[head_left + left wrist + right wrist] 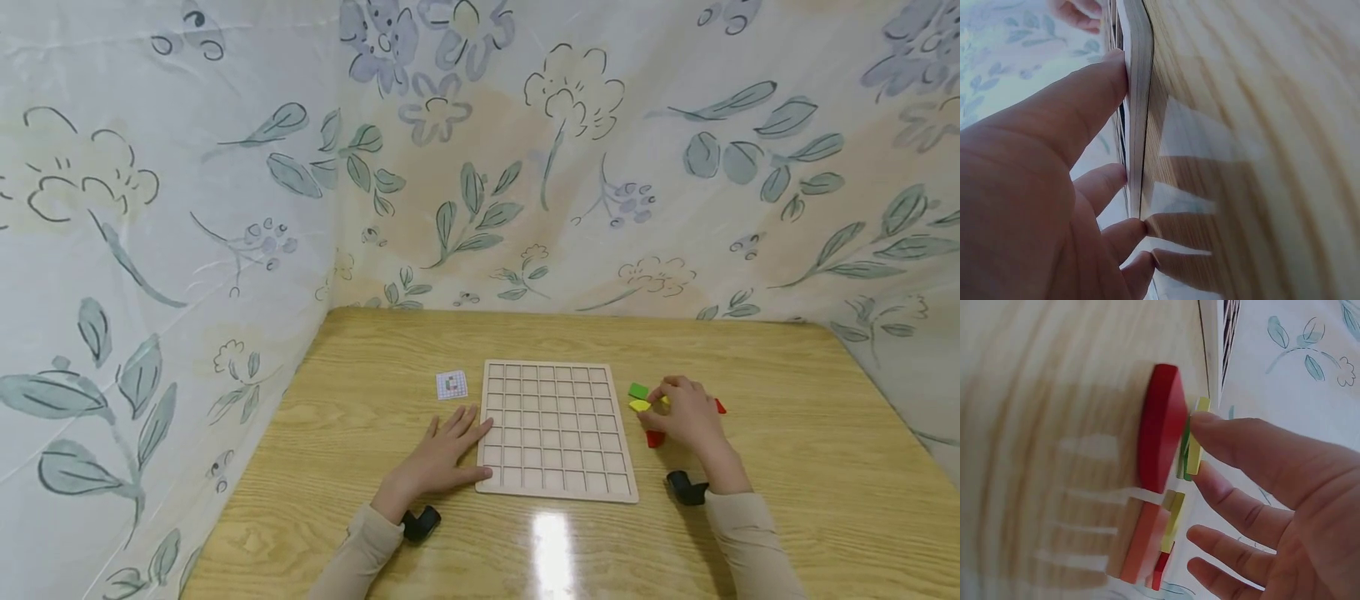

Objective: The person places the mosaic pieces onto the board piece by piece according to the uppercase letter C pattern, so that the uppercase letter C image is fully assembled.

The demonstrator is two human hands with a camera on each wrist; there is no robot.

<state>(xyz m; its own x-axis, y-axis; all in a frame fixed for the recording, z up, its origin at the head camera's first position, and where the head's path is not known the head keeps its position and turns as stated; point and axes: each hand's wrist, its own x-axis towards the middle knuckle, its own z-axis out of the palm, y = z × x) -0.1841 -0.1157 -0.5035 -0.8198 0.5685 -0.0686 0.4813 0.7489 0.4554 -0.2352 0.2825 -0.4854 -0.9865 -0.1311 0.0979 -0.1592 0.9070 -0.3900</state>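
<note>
A light wooden grid board (557, 430) lies flat on the table. My left hand (442, 457) rests at its left edge, fingers spread and thumb touching the rim; the left wrist view shows the thumb and a finger against the board's side (1139, 94). On the board's right, my right hand (688, 417) pinches a yellow block (1196, 440) between thumb and index finger. A green block (638, 390) lies just beyond it. Close to the hand are a red block (1161, 428), an orange-red block (1138, 540) and another yellow block (1174, 520), partly hidden in the head view.
A small card (452, 385) with a printed grid and coloured pattern lies left of the board. Another red piece (721, 407) shows beyond the right hand. A floral cloth (480, 167) hangs behind the wooden table (360, 350) and along its sides.
</note>
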